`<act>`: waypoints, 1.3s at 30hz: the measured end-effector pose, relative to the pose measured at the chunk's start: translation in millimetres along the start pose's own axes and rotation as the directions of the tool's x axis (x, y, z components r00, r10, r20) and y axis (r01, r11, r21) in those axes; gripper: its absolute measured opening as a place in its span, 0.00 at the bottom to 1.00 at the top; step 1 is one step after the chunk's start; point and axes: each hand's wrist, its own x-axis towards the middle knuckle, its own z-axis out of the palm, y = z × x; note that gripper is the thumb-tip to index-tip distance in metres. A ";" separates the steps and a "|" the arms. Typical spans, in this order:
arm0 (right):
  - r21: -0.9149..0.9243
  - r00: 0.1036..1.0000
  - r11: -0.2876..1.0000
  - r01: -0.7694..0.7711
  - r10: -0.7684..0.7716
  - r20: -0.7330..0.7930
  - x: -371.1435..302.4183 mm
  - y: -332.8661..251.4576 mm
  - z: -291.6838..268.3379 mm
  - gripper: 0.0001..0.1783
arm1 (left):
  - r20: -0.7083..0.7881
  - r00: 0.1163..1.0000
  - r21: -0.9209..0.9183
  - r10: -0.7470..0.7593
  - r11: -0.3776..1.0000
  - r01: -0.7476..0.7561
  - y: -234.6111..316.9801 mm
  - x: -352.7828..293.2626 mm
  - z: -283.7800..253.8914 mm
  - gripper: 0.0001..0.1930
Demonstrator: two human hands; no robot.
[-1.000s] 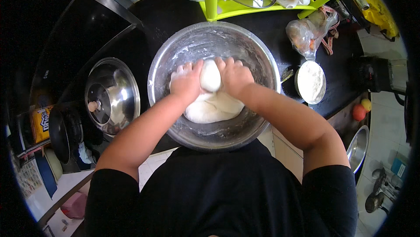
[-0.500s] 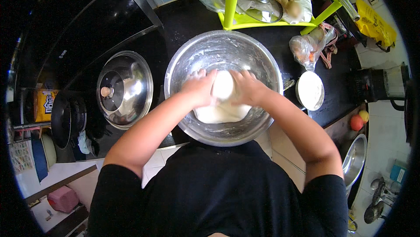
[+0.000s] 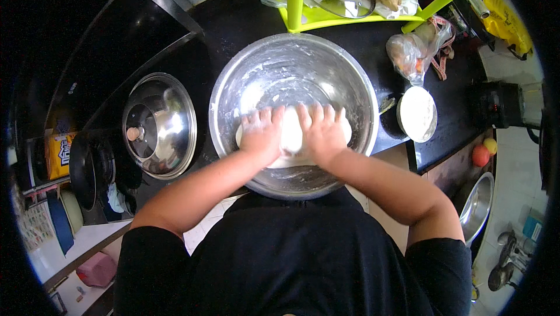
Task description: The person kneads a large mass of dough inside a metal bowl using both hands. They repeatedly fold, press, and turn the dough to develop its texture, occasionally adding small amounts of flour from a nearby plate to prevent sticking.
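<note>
A large steel mixing bowl (image 3: 294, 59) sits at the counter's near edge, its inner wall streaked with white flour or dough. In it lies a pale, smooth lump of dough (image 3: 292, 133), stretched sideways beneath both hands. My left hand (image 3: 261, 134) presses flat on the dough's left part, fingers stretched forward and dusted white. On its right part rests my right hand (image 3: 325, 135), palm down with the fingers spread. Between the two hands the dough bulges up, and a strip of it shows toward me below the wrists.
Left of the bowl lies a domed steel lid (image 3: 169, 123). A white bowl of white powder (image 3: 417, 115) stands to the right, below a plastic bag (image 3: 411, 56). Behind rises a green rack (image 3: 296, 1). Further right are a steel basin (image 3: 478, 202) and red fruit (image 3: 480, 155).
My hands have gone from the dough's far sides to lying flat on it, fingers more spread. The dough now reaches wider to both sides. The whole view has shifted slightly.
</note>
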 end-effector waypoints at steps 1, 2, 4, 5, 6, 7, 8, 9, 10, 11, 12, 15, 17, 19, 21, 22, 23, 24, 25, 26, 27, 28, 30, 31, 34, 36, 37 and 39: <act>0.061 1.000 0.998 -0.005 0.004 0.013 12.9 3.9 -7.4 0.51 | 0.023 1.000 -0.032 -0.012 0.999 0.013 -1.8 10.0 -4.1 0.54; 0.074 1.000 0.997 0.009 -0.010 0.011 24.6 7.9 -12.0 0.47 | 0.046 0.999 -0.064 -0.027 0.998 0.030 -5.2 20.9 -11.5 0.53; 0.105 0.999 0.994 -0.013 0.018 -0.040 46.6 16.1 -9.0 0.39 | 0.056 0.997 -0.124 -0.044 0.991 0.051 -11.1 40.5 -15.6 0.50; 0.121 0.998 0.992 -0.026 0.033 -0.055 57.1 19.5 -7.1 0.37 | 0.040 0.998 -0.153 -0.053 0.986 0.058 -14.9 48.6 -15.1 0.49; 0.145 0.997 0.989 -0.023 0.033 -0.070 63.7 23.5 -6.2 0.35 | 0.025 0.998 -0.183 -0.063 0.981 0.066 -18.5 55.6 -13.5 0.48; 0.168 0.996 0.986 -0.018 0.032 -0.084 68.1 26.9 -6.2 0.34 | -0.003 0.998 -0.193 -0.061 0.979 0.059 -22.7 61.7 -8.7 0.47; 0.190 0.994 0.982 -0.009 0.029 -0.104 73.3 29.2 -7.6 0.32 | -0.035 0.997 -0.201 -0.064 0.978 0.056 -27.9 67.5 -2.7 0.46; 0.212 0.992 0.977 -0.013 0.039 -0.122 78.5 31.3 -8.2 0.31 | -0.071 0.995 -0.209 -0.065 0.977 0.049 -31.5 73.4 0.0 0.45; 0.232 0.989 0.972 -0.015 0.049 -0.140 83.8 32.3 -6.4 0.30 | -0.053 0.994 -0.229 -0.096 0.970 0.081 -33.6 78.7 0.0 0.43; 0.250 0.985 0.968 -0.018 0.060 -0.162 87.6 34.4 -5.9 0.30 | -0.059 0.992 -0.262 -0.108 0.961 0.089 -35.2 83.1 -0.2 0.43; 0.257 0.983 0.966 -0.016 0.063 -0.175 91.3 36.7 -5.7 0.29 | -0.066 0.991 -0.295 -0.120 0.951 0.095 -37.2 86.4 0.4 0.42; 0.294 0.978 0.955 -0.036 0.094 -0.187 93.7 41.0 -9.6 0.33 | -0.062 0.990 -0.336 -0.123 0.937 0.095 -35.7 84.2 -4.5 0.41; 0.282 0.986 0.958 -0.060 0.101 -0.132 75.6 37.5 -7.4 0.41 | -0.033 0.993 -0.292 -0.111 0.952 0.097 -27.4 69.3 -7.2 0.43; 0.402 0.999 0.914 0.051 -0.054 -0.004 36.6 38.4 -24.1 0.53 | 0.159 0.986 -0.216 -0.044 0.973 0.078 -18.4 37.8 -34.7 0.50; 0.333 0.981 0.934 0.127 -0.167 0.095 8.2 45.6 -33.8 0.56 | 0.318 0.946 -0.183 0.057 0.983 0.002 -7.2 -1.1 -68.7 0.53; 0.257 0.986 0.964 0.067 -0.103 0.128 -15.8 37.7 -59.7 0.57 | 0.272 0.961 -0.189 0.043 0.982 0.010 -6.9 -15.1 -64.8 0.53; 0.180 0.988 0.984 0.002 -0.030 0.152 -34.3 31.2 -72.5 0.58 | 0.226 0.974 -0.190 0.034 0.982 0.010 -5.1 -27.4 -61.8 0.53; 0.179 0.992 0.983 0.031 -0.051 0.112 -40.5 27.0 -59.6 0.58 | 0.179 0.983 -0.191 0.045 0.981 -0.010 -1.5 -33.7 -58.6 0.54; 0.175 0.995 0.983 0.061 -0.074 0.073 -39.9 21.7 -37.0 0.59 | 0.173 0.981 -0.135 0.087 0.989 -0.064 -3.4 -32.9 -36.1 0.56; 0.170 0.995 0.982 0.087 -0.094 0.035 -38.0 18.6 -20.8 0.59 | 0.140 0.983 -0.108 0.118 0.989 -0.103 -0.8 -29.8 -29.5 0.57; 0.121 0.993 0.987 0.105 -0.111 0.046 -38.6 13.6 -15.8 0.50 | 0.113 0.983 -0.084 0.142 0.987 -0.133 1.9 -29.9 -23.4 0.58; 0.025 0.993 0.993 0.115 -0.115 -0.013 -37.3 10.4 -1.0 0.45 | 0.073 0.985 -0.024 0.158 0.987 -0.156 4.8 -31.3 -16.5 0.55; -0.123 0.989 0.984 0.128 -0.136 -0.064 -34.2 2.3 13.0 0.39 | -0.003 0.984 0.108 0.178 0.978 -0.177 7.2 -33.4 -4.5 0.49; -0.176 0.989 0.976 0.127 -0.138 -0.053 -33.5 -2.0 16.4 0.37 | -0.036 0.986 0.127 0.165 0.979 -0.159 6.5 -30.2 6.5 0.45; -0.221 0.990 0.968 0.122 -0.135 -0.044 -13.0 -3.1 20.7 0.38 | -0.227 0.963 0.183 0.146 0.977 -0.105 -0.4 -11.4 38.4 0.30; -0.217 0.993 0.970 0.111 -0.117 -0.017 5.2 1.2 12.5 0.40 | -0.106 0.991 0.135 0.080 0.989 -0.065 -3.0 9.4 24.8 0.33; -0.188 0.995 0.977 0.097 -0.101 -0.009 15.7 4.5 11.0 0.42 | -0.044 0.998 0.112 0.047 0.993 -0.042 -5.3 20.0 19.3 0.34; -0.131 0.997 0.989 0.069 -0.071 -0.007 36.7 11.2 3.1 0.47 | -0.055 0.997 0.080 0.055 0.996 -0.050 -14.9 38.8 16.0 0.39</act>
